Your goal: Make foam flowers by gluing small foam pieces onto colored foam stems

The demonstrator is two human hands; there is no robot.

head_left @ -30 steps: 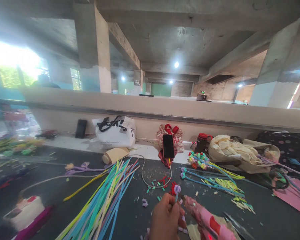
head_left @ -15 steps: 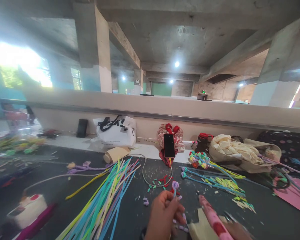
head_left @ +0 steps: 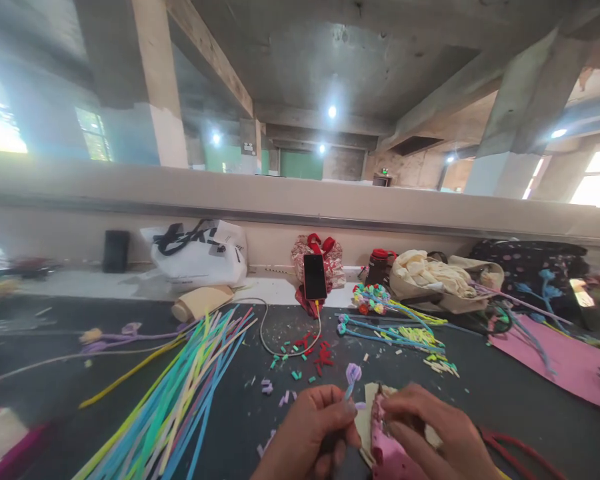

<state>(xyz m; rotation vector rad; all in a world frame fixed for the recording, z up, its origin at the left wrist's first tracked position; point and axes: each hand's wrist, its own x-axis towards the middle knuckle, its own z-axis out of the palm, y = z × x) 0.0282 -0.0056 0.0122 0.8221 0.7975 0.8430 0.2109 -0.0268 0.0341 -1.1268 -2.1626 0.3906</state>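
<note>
Left of the left hand (head_left: 320, 423), a fanned bundle of coloured fuzzy stems (head_left: 180, 393) lies on the desk (head_left: 240, 427). The left hand pinches a short blue stem (head_left: 350, 392) bearing a lilac bud (head_left: 353, 373), just beyond its fingertips, as in the earlier frames. Just right of that hand, a pink glue gun (head_left: 387, 457) now rests over a beige sheet (head_left: 366, 427). The right hand (head_left: 440, 427) has come in close above it, fingers bent; whether they touch the gun I cannot tell. Half a second ago it seemed to hold the gun, farther from the left hand, so gluing looks paused. The view has also swung rightward: blue flowered stems (head_left: 545, 290) beyond the right hand, past the pink sheet (head_left: 555, 357), show more fully.
</note>
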